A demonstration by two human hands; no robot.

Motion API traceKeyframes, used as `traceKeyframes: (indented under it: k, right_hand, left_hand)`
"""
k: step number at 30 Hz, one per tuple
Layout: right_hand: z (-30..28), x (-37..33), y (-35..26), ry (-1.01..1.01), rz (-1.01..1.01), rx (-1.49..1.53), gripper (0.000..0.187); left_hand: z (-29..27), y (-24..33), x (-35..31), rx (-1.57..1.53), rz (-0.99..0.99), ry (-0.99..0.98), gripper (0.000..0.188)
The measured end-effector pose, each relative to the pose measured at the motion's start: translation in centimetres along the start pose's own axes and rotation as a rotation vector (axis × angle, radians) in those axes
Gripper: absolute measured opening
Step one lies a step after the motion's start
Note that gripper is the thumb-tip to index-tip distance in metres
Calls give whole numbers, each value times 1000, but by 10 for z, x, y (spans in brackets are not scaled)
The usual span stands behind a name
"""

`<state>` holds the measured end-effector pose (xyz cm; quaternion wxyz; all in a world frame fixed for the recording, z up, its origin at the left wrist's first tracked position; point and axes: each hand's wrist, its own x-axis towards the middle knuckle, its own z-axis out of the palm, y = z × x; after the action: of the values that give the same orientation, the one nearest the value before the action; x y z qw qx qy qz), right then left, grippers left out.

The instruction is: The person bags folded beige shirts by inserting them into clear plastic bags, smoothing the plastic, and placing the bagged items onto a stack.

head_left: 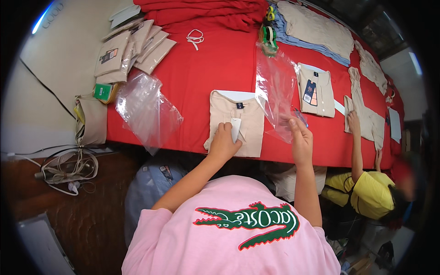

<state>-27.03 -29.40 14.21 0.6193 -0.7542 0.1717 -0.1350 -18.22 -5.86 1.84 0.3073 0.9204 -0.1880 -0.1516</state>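
Observation:
A folded beige shirt (251,141) lies in front of me at the table's near edge, with a white insert at its collar. My left hand (223,143) rests on it, fingers curled and thumb against a white hang tag (235,129). To the right, my right hand (300,138) is raised, pinching the lower edge of a clear plastic bag (276,87) between thumb and fingers. The bag hangs over the strip between this shirt and a second folded beige shirt (324,94), which bears a dark tag.
Bagged shirts (112,55) are piled at the far left, above loose clear bags (146,110) and a green box (103,91). A tape dispenser (268,39) stands at the back. On the right, a person in yellow (373,195) handles an unfolded beige garment (366,117) on the red-covered table (201,68).

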Motion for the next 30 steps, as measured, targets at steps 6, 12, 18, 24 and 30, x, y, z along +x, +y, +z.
traceKeyframes:
  k: [6, 12, 18, 24, 30]
  right_hand:
    - [12, 9, -30, -9, 52, 272, 31]
    - [68, -18, -31, -491, -50, -79, 28]
    - [120, -76, 32, -893, -23, -343, 46]
    - [115, -66, 49, -906, 169, -308, 58]
    - [68, 38, 35, -300, -74, -273, 76]
  left_hand:
    - [-21, -39, 10, -919, -221, -261, 33]
    - [-31, -85, 9, -938, -216, -102, 53]
    - [-54, -82, 16, -1487, -372, -456, 77]
    - [-36, -78, 39, -1176, -231, -339, 49]
    - [-40, -56, 37, -1103, -18, -244, 41]
